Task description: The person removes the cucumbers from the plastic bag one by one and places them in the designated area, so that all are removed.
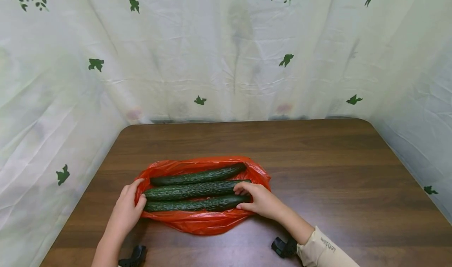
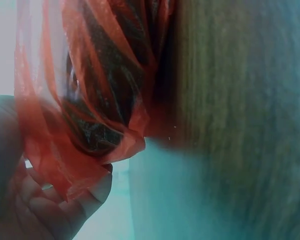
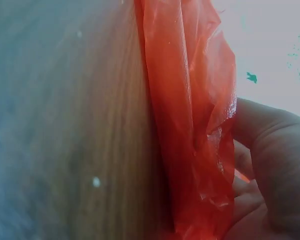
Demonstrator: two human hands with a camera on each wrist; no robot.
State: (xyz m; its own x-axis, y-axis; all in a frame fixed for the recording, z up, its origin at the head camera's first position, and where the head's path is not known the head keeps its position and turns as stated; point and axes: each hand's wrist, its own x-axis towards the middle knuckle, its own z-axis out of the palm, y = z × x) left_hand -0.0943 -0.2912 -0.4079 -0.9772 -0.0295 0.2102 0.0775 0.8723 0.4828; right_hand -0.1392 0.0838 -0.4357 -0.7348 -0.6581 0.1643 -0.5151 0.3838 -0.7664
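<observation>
Three long dark-green cucumbers lie side by side in a red plastic bag (image 1: 197, 224) whose top is spread wide: a far cucumber (image 1: 201, 176), a middle cucumber (image 1: 190, 191) and a near cucumber (image 1: 190, 205). My left hand (image 1: 126, 208) grips the bag's left end, with fingers curled against the red film (image 2: 65, 165) in the left wrist view. At the other end, my right hand (image 1: 259, 199) holds the right tip of the near cucumber between thumb and fingers. The bag's side (image 3: 185, 120) hides part of the right hand's fingers in the right wrist view.
The bag rests on a brown wooden table (image 1: 335, 173). Behind it hangs a pale curtain (image 1: 219, 55) with green leaf and bird prints. A black wrist device (image 1: 282, 246) sits by the right cuff, another black device (image 1: 135, 255) by the left wrist.
</observation>
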